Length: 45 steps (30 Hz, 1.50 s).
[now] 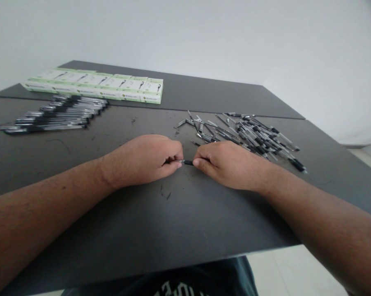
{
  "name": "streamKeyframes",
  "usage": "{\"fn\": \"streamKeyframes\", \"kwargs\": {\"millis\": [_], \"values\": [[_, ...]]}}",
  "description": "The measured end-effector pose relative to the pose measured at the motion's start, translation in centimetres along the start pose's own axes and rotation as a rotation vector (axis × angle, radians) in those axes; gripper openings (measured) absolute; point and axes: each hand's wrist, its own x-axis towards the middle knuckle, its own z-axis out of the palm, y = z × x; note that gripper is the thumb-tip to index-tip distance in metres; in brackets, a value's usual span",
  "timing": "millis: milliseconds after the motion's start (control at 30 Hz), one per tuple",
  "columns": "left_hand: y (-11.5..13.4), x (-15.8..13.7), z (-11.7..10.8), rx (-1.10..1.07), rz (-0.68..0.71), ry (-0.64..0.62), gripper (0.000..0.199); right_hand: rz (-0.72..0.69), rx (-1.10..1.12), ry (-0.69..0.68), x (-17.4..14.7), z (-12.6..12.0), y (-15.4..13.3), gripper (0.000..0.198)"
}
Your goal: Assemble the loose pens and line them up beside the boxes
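Observation:
A pen (188,163) with a black grip section lies level between my two hands, above the middle of the table. My left hand (154,159) is closed on its left end, thumb and fingers pinching it. On the other end my right hand (225,164) is closed in the same way. Only a short stretch of the pen shows between the fingertips; the rest is hidden in the hands. Just behind my right hand lies a loose pile of pen parts (259,137), with clear barrels, black grips, caps and thin refills.
Several pens (58,115) lie in a slanted row at the left. Behind them stands a row of white and green boxes (111,88) with pen pictures. The dark grey table (185,230) has its front edge close to my body, and a pale wall rises behind.

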Motion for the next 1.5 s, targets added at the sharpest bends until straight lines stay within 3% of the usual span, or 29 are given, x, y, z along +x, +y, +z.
{"fn": "streamKeyframes", "kwargs": {"millis": [167, 333, 567, 933, 1033, 1133, 1233, 1500], "values": [[0.0, 0.0, 0.0, 0.007, 0.008, 0.005, 0.011, 0.045, 0.08, 0.019, 0.0, 0.1, 0.0, 0.016], [0.0, 0.0, 0.0, 0.009, 0.013, 0.006, 0.012, -0.006, -0.004, -0.021, 0.1, 0.1, 0.0, 0.031], [0.1, 0.0, -0.2, 0.023, 0.01, 0.001, 0.013, 0.05, 0.07, -0.006, 0.1, 0.1, -0.2, 0.014], [-0.2, -0.9, -1.0, 0.027, -0.055, -0.02, 0.024, -0.017, 0.106, -0.032, 0.6, 0.2, 0.1, 0.019], [-1.1, -1.6, -2.2, -0.051, -0.073, 0.056, 0.049, -0.032, 0.127, -0.028, 0.7, 0.1, 0.2, 0.019], [-2.9, -1.7, -3.2, -0.055, -0.201, 0.178, 0.048, -0.045, 0.13, -0.026, 0.7, 0.0, 0.3, 0.019], [-4.5, -0.4, -3.4, 0.036, -0.357, 0.189, 0.039, -0.063, 0.141, -0.016, 0.8, 0.1, 0.5, 0.02], [-5.0, 7.7, -2.2, 0.145, -0.512, 0.134, 0.04, -0.072, 0.095, -0.038, 1.1, 0.3, 0.7, 0.02]]}}
